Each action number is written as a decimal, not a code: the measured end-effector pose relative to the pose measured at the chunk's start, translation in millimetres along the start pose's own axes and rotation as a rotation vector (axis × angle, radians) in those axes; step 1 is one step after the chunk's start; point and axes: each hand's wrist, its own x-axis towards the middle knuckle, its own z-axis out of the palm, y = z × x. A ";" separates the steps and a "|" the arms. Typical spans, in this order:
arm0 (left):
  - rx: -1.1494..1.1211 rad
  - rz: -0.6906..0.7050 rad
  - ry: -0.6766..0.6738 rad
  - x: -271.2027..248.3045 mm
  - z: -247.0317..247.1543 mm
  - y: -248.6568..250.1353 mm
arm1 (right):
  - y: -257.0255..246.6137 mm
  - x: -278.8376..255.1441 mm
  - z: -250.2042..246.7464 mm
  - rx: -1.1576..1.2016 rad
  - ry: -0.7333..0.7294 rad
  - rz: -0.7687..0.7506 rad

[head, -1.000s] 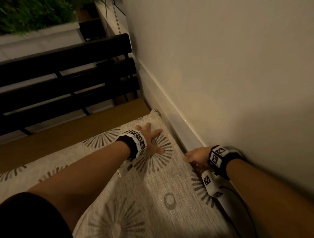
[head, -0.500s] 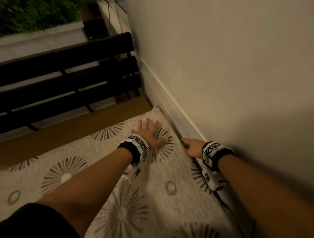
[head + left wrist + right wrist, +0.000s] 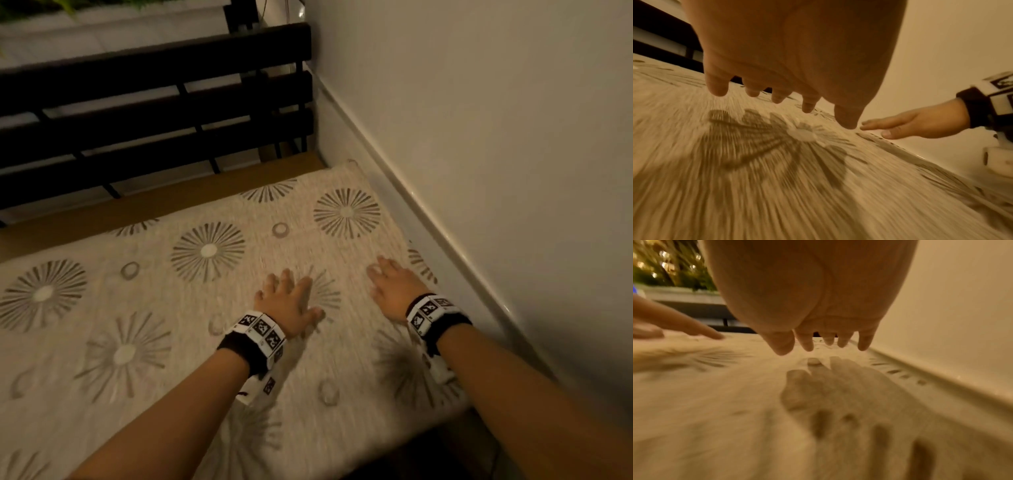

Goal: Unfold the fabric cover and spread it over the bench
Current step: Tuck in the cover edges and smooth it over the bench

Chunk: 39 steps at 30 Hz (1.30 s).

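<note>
The beige woven fabric cover printed with grey sunbursts and rings (image 3: 191, 294) lies spread flat over the bench (image 3: 191, 198), whose bare brown wooden strip shows only along the cover's far edge; the cover's right edge runs just beside the skirting of the cream wall (image 3: 496, 137). The left hand (image 3: 287, 303) is over the cover near its right end, palm down, fingers straight and spread, its grip open and holding nothing; in the left wrist view the fingertips (image 3: 717, 91) hang just above the cloth with their shadow beneath, so contact cannot be told. The right hand (image 3: 394, 289) lies between the left hand and the wall, palm down, fingers (image 3: 864, 344) extended, its grip likewise open and empty; whether it touches the cover cannot be told through the blur. Beyond the cover's far edge stands a black slatted railing (image 3: 154, 113); green plants (image 3: 674, 269) show behind it.
</note>
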 end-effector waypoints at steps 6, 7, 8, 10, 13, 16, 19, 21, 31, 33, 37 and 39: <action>0.098 0.111 -0.005 -40.7 24.0 39.1 | -57.3 -53.9 45.3 0.077 -0.013 -0.066; 0.089 0.121 -0.001 -41.9 26.4 45.2 | -57.6 -60.3 50.4 0.083 -0.005 -0.056; 0.081 0.115 -0.016 -42.1 29.0 50.3 | -54.9 -66.3 53.9 0.084 0.001 -0.039; 0.083 0.080 -0.082 -40.7 37.0 53.7 | -39.6 -76.5 63.3 0.079 -0.002 0.018; 0.133 0.074 -0.108 -36.3 47.0 47.9 | 5.0 -98.9 79.7 0.141 -0.016 0.135; 0.128 0.084 -0.090 -33.5 48.1 46.4 | 61.9 -123.1 101.2 0.198 0.104 0.290; 0.112 0.070 -0.097 -33.3 46.6 47.4 | 99.4 -137.9 108.5 0.432 0.139 0.621; 0.107 0.067 -0.101 -34.3 44.5 47.9 | 101.7 -137.8 102.9 0.408 0.132 0.760; 0.011 -0.120 0.280 -101.3 73.4 6.3 | -105.7 -91.0 65.5 0.060 0.156 -0.290; 0.006 -0.223 0.299 -131.2 81.9 -25.4 | -147.6 -86.5 64.7 0.072 0.146 -0.337; -0.072 -0.360 0.340 -188.2 93.2 -98.8 | -233.8 -88.5 68.4 0.146 0.107 -0.373; -0.107 -0.430 0.382 -221.2 101.8 -139.5 | -276.9 -98.0 79.6 0.171 0.095 -0.385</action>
